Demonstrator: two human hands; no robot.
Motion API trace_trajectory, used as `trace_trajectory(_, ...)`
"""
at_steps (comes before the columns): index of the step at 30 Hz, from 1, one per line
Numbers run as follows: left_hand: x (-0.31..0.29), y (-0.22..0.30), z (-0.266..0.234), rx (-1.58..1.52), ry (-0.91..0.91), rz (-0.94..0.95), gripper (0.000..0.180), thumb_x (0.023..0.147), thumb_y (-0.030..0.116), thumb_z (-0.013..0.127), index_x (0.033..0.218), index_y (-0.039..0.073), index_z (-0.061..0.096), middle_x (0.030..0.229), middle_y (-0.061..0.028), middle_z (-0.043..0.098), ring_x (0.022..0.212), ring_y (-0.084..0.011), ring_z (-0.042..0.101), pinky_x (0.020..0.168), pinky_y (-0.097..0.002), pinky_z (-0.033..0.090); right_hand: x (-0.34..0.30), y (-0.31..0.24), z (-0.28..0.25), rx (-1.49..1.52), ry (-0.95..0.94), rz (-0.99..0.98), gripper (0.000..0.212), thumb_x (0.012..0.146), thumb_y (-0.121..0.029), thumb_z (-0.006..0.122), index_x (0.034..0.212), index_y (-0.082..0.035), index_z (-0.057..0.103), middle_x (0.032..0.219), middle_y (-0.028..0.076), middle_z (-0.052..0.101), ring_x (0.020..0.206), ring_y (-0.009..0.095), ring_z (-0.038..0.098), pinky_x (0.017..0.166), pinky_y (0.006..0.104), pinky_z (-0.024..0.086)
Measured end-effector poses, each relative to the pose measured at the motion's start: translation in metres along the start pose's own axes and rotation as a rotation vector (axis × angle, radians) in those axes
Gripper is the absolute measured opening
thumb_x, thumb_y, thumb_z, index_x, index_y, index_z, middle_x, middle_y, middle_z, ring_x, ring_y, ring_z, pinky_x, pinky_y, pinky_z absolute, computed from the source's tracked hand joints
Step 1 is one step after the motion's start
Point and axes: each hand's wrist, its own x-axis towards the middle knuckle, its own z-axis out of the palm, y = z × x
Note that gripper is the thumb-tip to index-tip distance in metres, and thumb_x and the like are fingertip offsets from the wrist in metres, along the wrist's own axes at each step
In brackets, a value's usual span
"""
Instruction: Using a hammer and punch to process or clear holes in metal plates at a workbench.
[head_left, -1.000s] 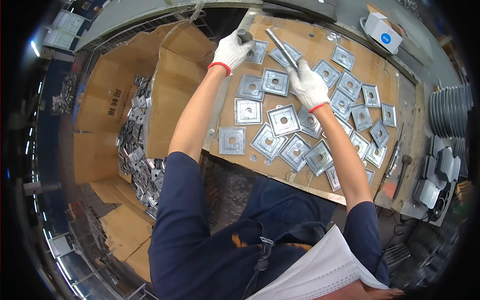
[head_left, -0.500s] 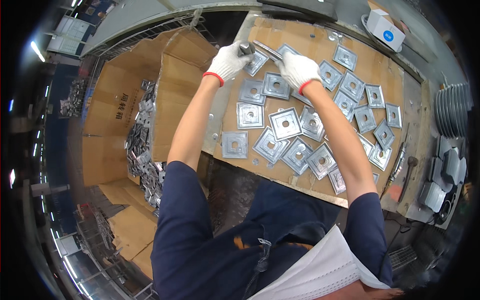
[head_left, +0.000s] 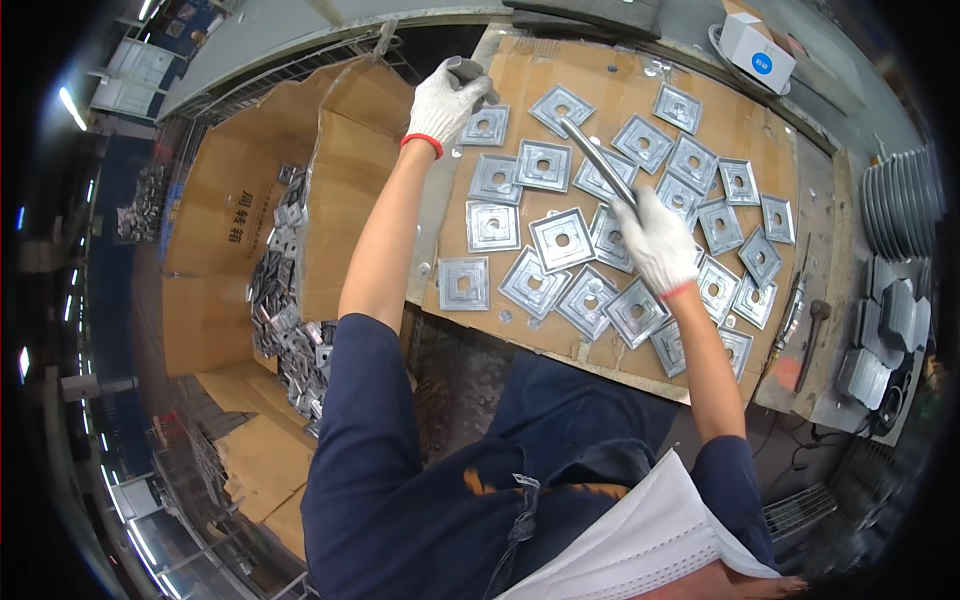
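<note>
My left hand [head_left: 441, 104], in a white knit glove with a red cuff, is raised at the cardboard's far left corner. Its fingers are curled, with something grey at the tips that I cannot make out. My right hand [head_left: 655, 240], gloved the same way, grips a straight metal rod [head_left: 594, 153] that points away and to the left above the plates. Square grey metal plates with stepped rims and centre holes lie scattered below, among them one plate [head_left: 563, 241] left of my right hand and another [head_left: 485, 126] beside my left hand.
Cardboard [head_left: 455, 235] covers the bench. At left stands a big carton [head_left: 222, 220] with many small metal pieces [head_left: 290, 330]. A hammer-like tool [head_left: 815, 335], a stack of round discs [head_left: 905, 205] and grey metal parts [head_left: 868, 390] are at right. A white box [head_left: 757, 50] sits at the back.
My right hand has drawn back toward me and to the right with the rod, whose tip now hangs over the plates. My left hand has shifted slightly away and left.
</note>
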Motion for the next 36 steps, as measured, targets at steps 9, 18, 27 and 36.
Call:
trace_trajectory(9, 0.026, 0.051, 0.133, 0.158, -0.129, 0.099, 0.043, 0.093, 0.032, 0.080, 0.119, 0.000, 0.071, 0.096, -0.0110, 0.080, 0.079, -0.0136, 0.075, 0.076, -0.0288, 0.060, -0.085, 0.130, -0.012, 0.140, 0.186, 0.127, 0.043, 0.105, -0.041, 0.062, 0.119, 0.000, 0.066, 0.084, 0.024, 0.071, 0.082, 0.045, 0.071, 0.074, 0.0503, 0.053)
trace_trajectory(18, 0.064, 0.080, 0.285, 0.160, -0.348, 0.126, 0.041, 0.089, 0.035, 0.074, 0.116, 0.005, 0.073, 0.088, -0.0071, 0.081, 0.088, -0.0195, 0.076, 0.085, -0.0344, 0.058, -0.096, 0.150, -0.018, 0.299, 0.145, 0.268, 0.043, 0.104, -0.040, 0.065, 0.123, -0.002, 0.067, 0.091, 0.026, 0.073, 0.088, 0.046, 0.073, 0.077, 0.0503, 0.055)
trace_trajectory(27, 0.067, 0.064, 0.299, 0.293, -0.264, 0.196, 0.042, 0.091, 0.039, 0.077, 0.122, 0.011, 0.072, 0.097, -0.0125, 0.079, 0.091, -0.0315, 0.076, 0.085, -0.0398, 0.058, -0.100, 0.160, -0.017, 0.346, 0.146, 0.198, 0.036, 0.103, -0.036, 0.069, 0.112, -0.002, 0.067, 0.085, 0.024, 0.070, 0.079, 0.044, 0.071, 0.070, 0.0481, 0.054)
trace_trajectory(36, 0.071, 0.064, 0.298, 0.401, -0.276, 0.193, 0.043, 0.090, 0.041, 0.078, 0.120, 0.011, 0.071, 0.097, -0.0132, 0.080, 0.095, -0.0337, 0.076, 0.088, -0.0422, 0.059, -0.096, 0.150, -0.022, 0.314, 0.112, 0.232, 0.034, 0.103, -0.035, 0.068, 0.111, -0.001, 0.066, 0.084, 0.023, 0.070, 0.077, 0.041, 0.071, 0.070, 0.0470, 0.053)
